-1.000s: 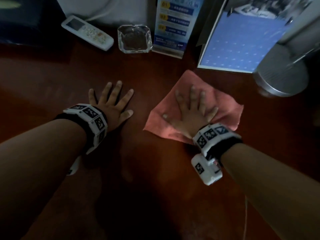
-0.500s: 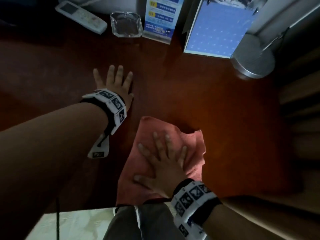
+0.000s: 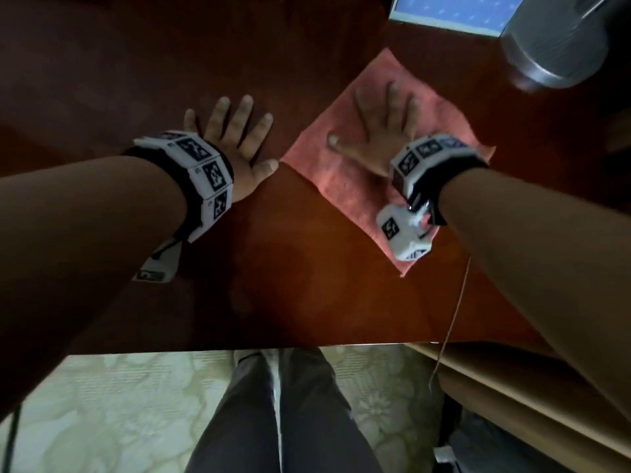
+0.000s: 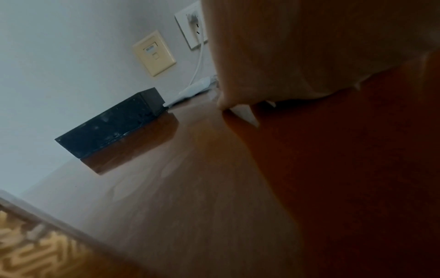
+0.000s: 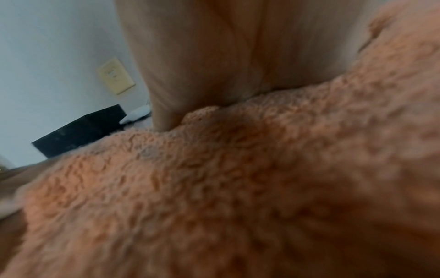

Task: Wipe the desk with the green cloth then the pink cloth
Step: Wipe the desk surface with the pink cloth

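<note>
The pink cloth [image 3: 345, 186] lies spread flat on the dark red-brown desk [image 3: 307, 285], right of centre. My right hand [image 3: 379, 131] presses on it with straight, spread fingers. In the right wrist view the fuzzy pink cloth [image 5: 238, 188] fills the frame under my palm. My left hand [image 3: 235, 138] rests flat on the bare desk to the cloth's left, fingers straight, holding nothing. The left wrist view shows that palm on the glossy desk [image 4: 190, 188]. No green cloth is in view.
A round metal lamp base [image 3: 553, 49] stands at the far right, beside a blue-white card [image 3: 450, 11]. A black box [image 4: 112, 122] sits by the wall with sockets and a white cable. The desk's front edge [image 3: 307, 346] runs above my legs and a patterned floor.
My right hand has slid the pink cloth from near the desk's front edge back away from me and to the right. The left hand stays flat on the desk. The head view tilted down.
</note>
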